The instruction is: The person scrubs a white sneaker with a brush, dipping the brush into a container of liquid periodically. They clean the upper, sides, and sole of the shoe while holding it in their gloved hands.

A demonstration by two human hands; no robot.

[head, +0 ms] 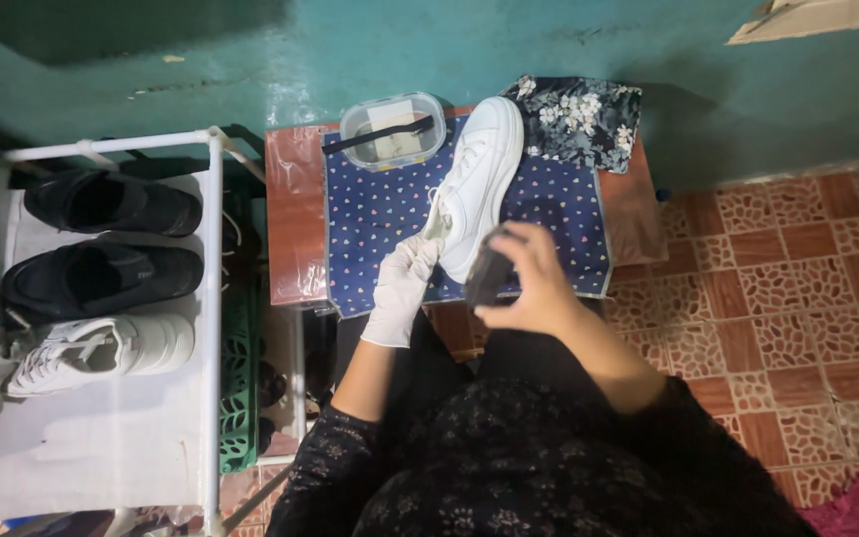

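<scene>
**Brush at the heel, glove at the tongue**

Fingers of the right hand [534, 283] were curled around a dark brush [489, 276] against the white sneaker [477, 189]. Sneaker ran heel-near to toe at upper centre. Gloved left hand [402, 288] pinched its tongue area, on the dotted blue cloth [380, 214].

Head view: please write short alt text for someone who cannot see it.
Seen from above, a person's gloved left hand steadies a white sneaker on a blue patterned cloth, while the bare right hand holds a dark brush against it. A shoe rack stands at left.
</scene>
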